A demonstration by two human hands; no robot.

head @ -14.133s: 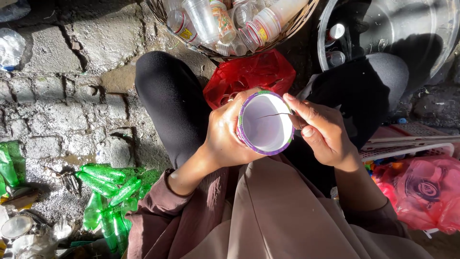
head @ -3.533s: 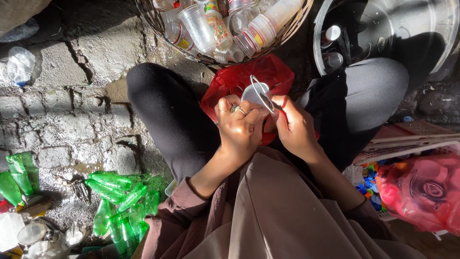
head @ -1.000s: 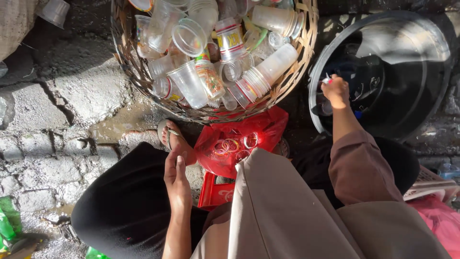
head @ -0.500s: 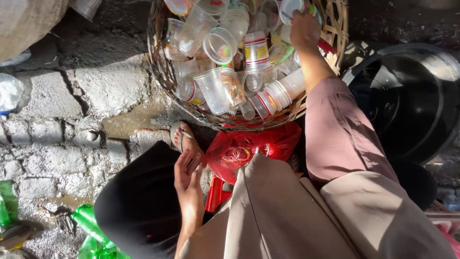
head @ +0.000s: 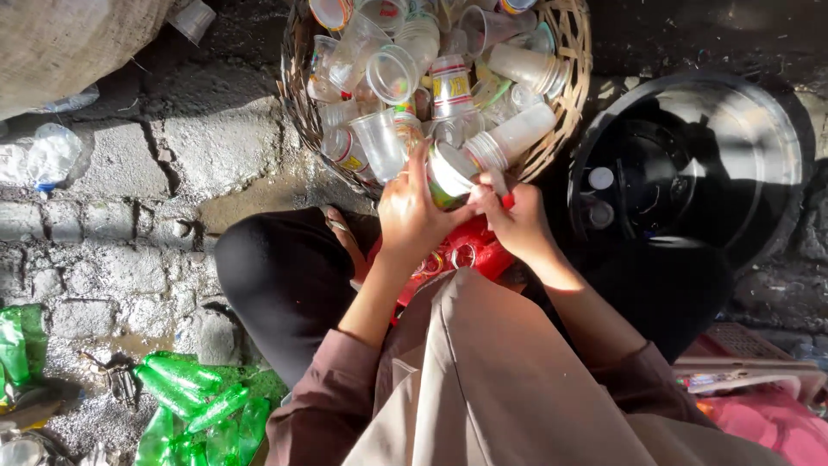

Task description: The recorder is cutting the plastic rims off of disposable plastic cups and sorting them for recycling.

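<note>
brown sleeves, beige scarf, blk trousers

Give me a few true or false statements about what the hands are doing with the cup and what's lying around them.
1. Both hands hold one plastic cup. True: left hand, right hand.
2. The wicker basket is empty. False: it is full of plastic cups.
3. A black tub sits right of the basket. True.
4. The green bottles lie inside the basket. False: they lie on the ground at lower left.
5. A red bag lies under the hands. True.
</note>
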